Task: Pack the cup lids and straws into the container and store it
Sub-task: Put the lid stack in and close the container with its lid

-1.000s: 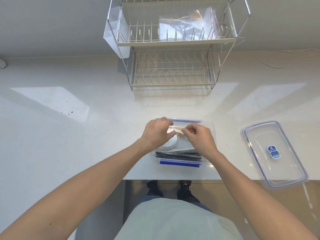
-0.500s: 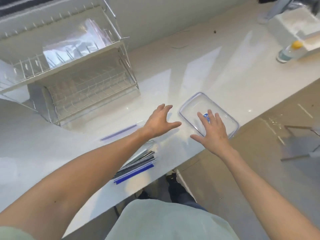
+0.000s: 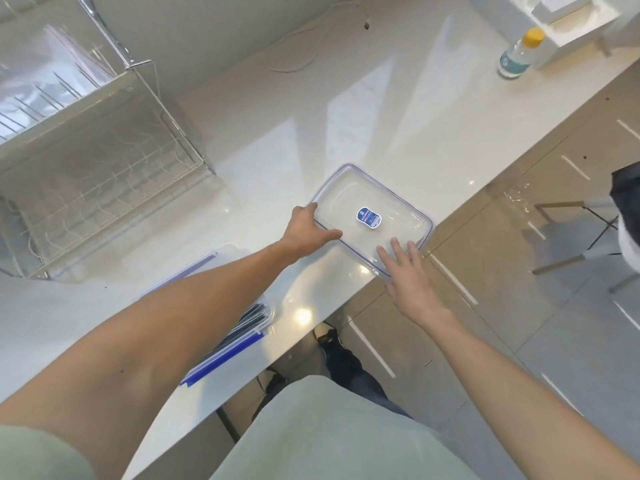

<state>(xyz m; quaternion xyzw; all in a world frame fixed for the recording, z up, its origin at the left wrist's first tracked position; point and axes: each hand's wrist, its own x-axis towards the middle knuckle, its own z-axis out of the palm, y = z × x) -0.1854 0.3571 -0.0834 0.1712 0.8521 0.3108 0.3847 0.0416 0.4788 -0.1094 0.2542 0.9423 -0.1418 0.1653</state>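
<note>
The clear container lid (image 3: 372, 195) with a blue rim and a blue sticker lies flat on the white counter near its front edge. My left hand (image 3: 304, 230) is on the lid's left edge, thumb over the rim. My right hand (image 3: 407, 271) lies with spread fingers on the lid's near corner. The clear container (image 3: 242, 323) with blue clips sits to the left under my left forearm, and dark straws (image 3: 252, 315) show inside it. The cup lids are hidden by my arm.
A wire dish rack (image 3: 97, 174) with a plastic bag on its top shelf stands at the back left. A bottle with a yellow cap (image 3: 519, 51) stands at the far right beside a white tray. A thin cable (image 3: 311, 46) lies at the back. A chair (image 3: 588, 237) stands on the floor at right.
Both hands left the container and reached right to the lid. My view swung right. The left hand now touches the lid's left edge; the right hand rests on its near corner.
</note>
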